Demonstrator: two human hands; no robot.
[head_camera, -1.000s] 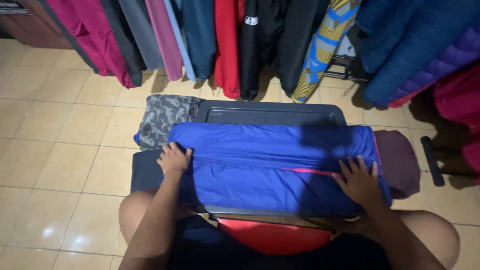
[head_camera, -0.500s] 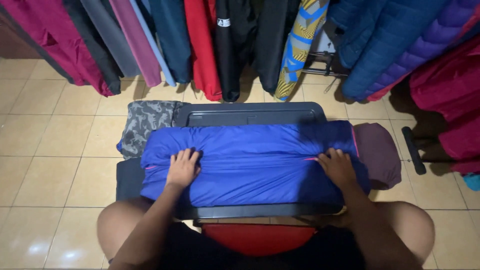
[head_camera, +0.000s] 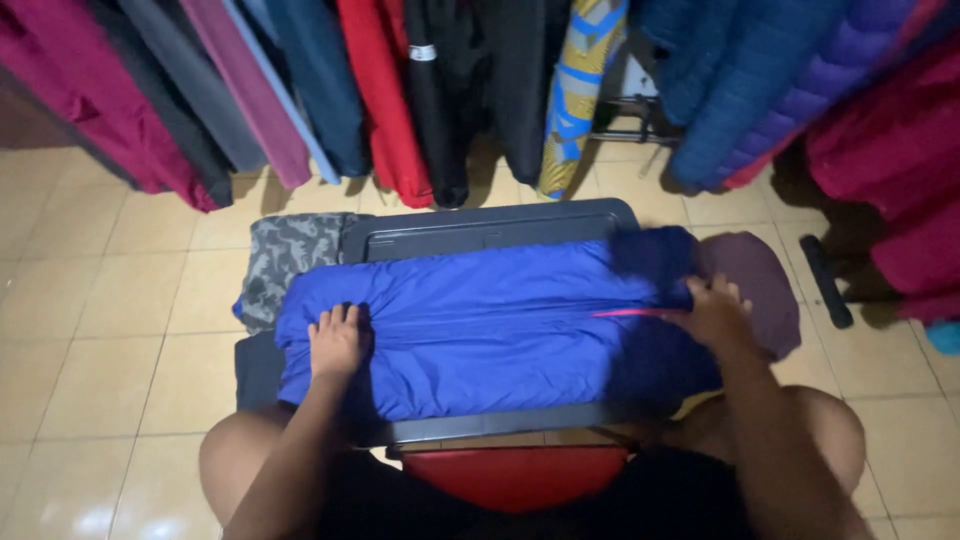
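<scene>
A folded bright blue padded jacket (head_camera: 480, 325) with a thin pink zip line lies across a dark grey board (head_camera: 480, 228) in front of my knees. My left hand (head_camera: 336, 342) rests flat on the jacket's left end, fingers together, pressing down. My right hand (head_camera: 712, 312) lies on the jacket's right end by the pink zip line; its fingers curl over the fabric edge there. Both forearms reach in from below.
A grey camouflage garment (head_camera: 285, 258) sticks out at the board's left, a maroon piece (head_camera: 760, 285) at its right. A row of hanging jackets (head_camera: 400, 90) fills the top. Something red (head_camera: 515, 475) sits between my knees. A beige tiled floor (head_camera: 110, 330) surrounds everything.
My right hand has slid right, from the jacket's near edge up to its right end by the zip line. My left hand stays pressed on the left end. The camera has tilted a little.
</scene>
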